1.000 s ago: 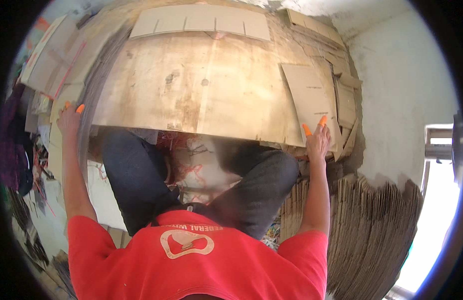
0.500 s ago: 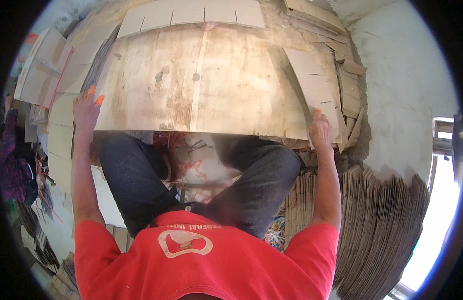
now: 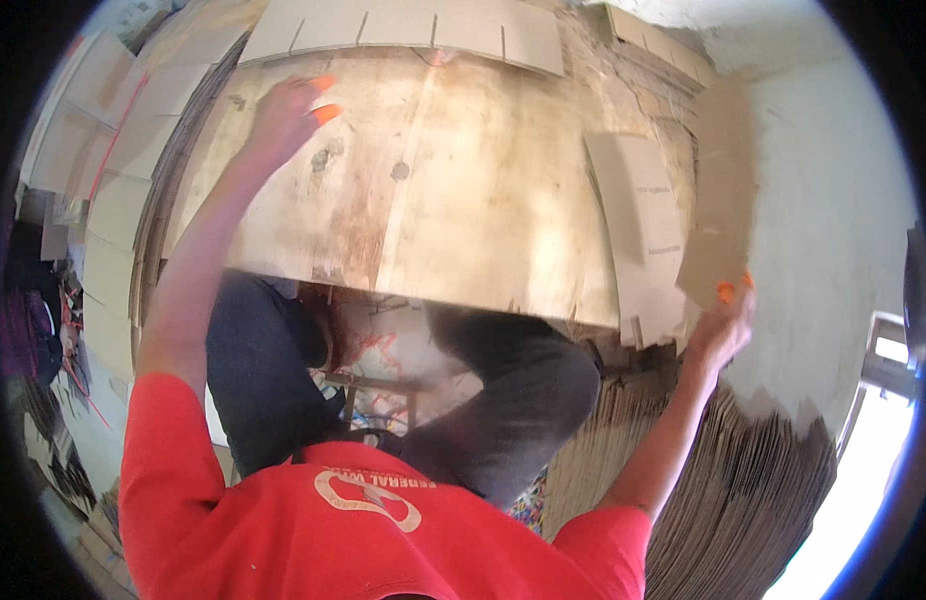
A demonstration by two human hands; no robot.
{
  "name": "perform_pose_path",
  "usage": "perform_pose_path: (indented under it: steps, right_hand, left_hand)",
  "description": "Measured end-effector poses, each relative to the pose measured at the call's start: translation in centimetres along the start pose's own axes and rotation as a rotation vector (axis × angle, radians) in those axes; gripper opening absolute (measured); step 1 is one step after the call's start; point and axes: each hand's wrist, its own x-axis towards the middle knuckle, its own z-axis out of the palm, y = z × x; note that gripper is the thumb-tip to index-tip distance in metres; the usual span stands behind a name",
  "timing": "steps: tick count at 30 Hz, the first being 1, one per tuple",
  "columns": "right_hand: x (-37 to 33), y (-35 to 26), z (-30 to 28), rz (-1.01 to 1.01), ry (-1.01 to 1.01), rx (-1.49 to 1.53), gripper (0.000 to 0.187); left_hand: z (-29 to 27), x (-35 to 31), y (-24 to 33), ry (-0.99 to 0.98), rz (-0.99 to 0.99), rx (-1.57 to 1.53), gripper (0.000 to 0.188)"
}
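Note:
My right hand [image 3: 723,325] is at the right, its orange-covered fingertips closed on the lower end of a brown cardboard strip [image 3: 725,190]. The strip is raised on edge near the wall and slightly blurred. Left of it, a flat slotted cardboard piece [image 3: 638,225] rests on the right side of the wooden board [image 3: 483,200]. My left hand [image 3: 286,118] is over the board's far left part with fingers apart and nothing in them. Two of its fingertips wear orange covers. Beyond it, a row of slotted cardboard [image 3: 403,30] lies along the far edge.
Stacked cardboard sheets [image 3: 118,210] stand along the left. A large bundle of cardboard pieces [image 3: 723,490] is at the lower right, below the pale wall [image 3: 813,220]. More cardboard pieces [image 3: 663,45] lie at the far right. Part of another person [image 3: 28,310] shows at the left rim.
My left hand has moved from the board's left edge forward and right over the board. My right hand has moved right, with a cardboard strip lifted toward the wall.

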Motion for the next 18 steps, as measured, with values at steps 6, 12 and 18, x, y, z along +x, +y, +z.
perform_pose_path:
  steps: [6, 12, 18]
  right_hand:
    - [0.0, -9.2, 1.1, 0.298, 0.322, 1.284, 0.033]
    - [1.5, -12.3, 4.8, 0.229, 0.160, 1.730, 0.048]
    - [3.5, -14.5, 5.9, 0.366, 0.264, 1.623, 0.030]
  left_hand:
    - [6.2, 11.9, 5.1, -0.087, 0.051, 0.025, 0.043]
    - [13.2, 17.5, 6.7, -0.092, 0.208, 0.353, 0.030]
    - [14.6, 19.0, 6.2, -0.205, 0.364, 0.535, 0.011]
